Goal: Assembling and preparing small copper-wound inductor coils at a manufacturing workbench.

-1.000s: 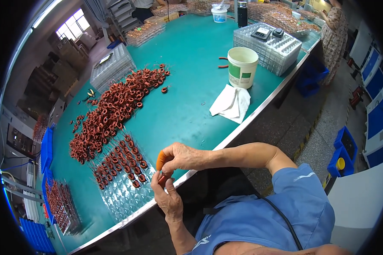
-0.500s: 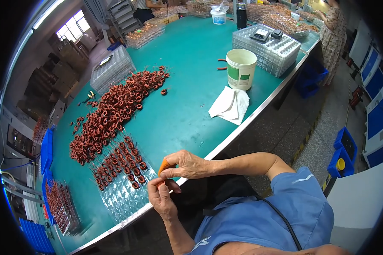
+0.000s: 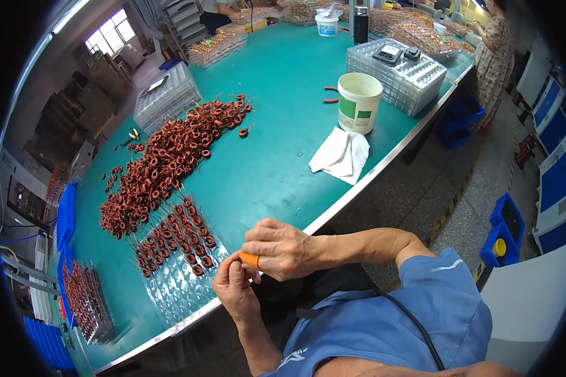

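1. The near edge of the tabletop (image 3: 264,169) slants up to the right; both hands meet beside it, near the right corner of a clear tray (image 3: 182,295).
2. The right hand (image 3: 280,249), with an orange sleeve (image 3: 249,259) on one finger, has its fingers curled to meet the left hand (image 3: 236,289).
3. Both grips are drawn in at the fingertips; fingers cover whatever lies between, so whether either has hold of anything cannot be told.
4. Red rings with wire ends (image 3: 187,235) fill the tray's far part; its cells toward the near edge lie bare.
5. A heap of similar rings (image 3: 160,166) lies beyond, toward the left edge, its lower pieces buried.
6. Open green surface stretches from the heap to a white cloth (image 3: 341,155) and pail (image 3: 360,107) by the near edge.
7. The pail hides part of the red-handled tool (image 3: 330,95).
8. The wearer's blue shirt (image 3: 390,314) is cut off by the lower frame.
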The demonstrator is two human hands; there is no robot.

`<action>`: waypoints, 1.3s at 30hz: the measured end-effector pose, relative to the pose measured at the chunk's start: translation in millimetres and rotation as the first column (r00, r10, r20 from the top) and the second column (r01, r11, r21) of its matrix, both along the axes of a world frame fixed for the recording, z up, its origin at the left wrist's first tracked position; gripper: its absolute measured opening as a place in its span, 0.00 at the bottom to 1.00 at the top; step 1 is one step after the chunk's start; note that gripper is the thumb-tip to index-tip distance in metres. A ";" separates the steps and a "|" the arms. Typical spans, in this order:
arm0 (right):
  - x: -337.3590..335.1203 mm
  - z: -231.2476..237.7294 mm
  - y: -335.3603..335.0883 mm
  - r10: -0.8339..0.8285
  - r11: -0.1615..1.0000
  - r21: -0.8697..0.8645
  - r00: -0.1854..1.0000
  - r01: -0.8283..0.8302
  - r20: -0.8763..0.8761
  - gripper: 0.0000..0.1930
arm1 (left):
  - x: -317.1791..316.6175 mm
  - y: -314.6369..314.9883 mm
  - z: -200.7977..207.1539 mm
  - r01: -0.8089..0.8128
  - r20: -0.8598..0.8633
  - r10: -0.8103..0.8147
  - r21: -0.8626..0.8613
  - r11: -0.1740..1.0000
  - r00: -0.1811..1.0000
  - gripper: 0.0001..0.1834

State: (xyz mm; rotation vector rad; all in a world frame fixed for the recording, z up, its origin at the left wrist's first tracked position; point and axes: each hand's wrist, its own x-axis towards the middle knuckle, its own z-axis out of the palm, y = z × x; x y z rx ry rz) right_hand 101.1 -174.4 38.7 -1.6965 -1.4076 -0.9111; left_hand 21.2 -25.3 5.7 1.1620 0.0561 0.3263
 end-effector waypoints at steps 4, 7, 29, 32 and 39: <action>4.4 -4.5 3.6 0.169 0.983 0.139 0.898 -0.122 -0.406 0.07 | -3.7 -13.7 6.7 -0.062 0.098 0.070 -0.085 0.994 0.993 0.17; 3.6 -1.3 9.7 0.217 0.972 0.195 0.832 -0.133 -0.511 0.07 | -1.5 -10.9 11.3 -0.060 0.074 0.068 -0.099 0.993 0.995 0.15; -3.4 -23.0 3.1 0.368 0.928 0.347 0.184 -0.134 -0.911 0.20 | 1.7 -0.1 10.9 -0.015 0.196 -0.009 0.121 0.992 0.981 0.15; -7.4 -27.8 4.5 0.339 0.940 0.318 0.250 -0.121 -0.907 0.16 | 0.6 -2.6 6.7 0.007 0.182 -0.033 0.140 0.990 0.983 0.16; -12.9 -34.0 14.2 0.373 0.926 0.362 0.100 -0.109 -0.923 0.16 | -7.3 -2.7 7.2 -0.045 0.143 0.008 0.251 0.967 0.990 0.16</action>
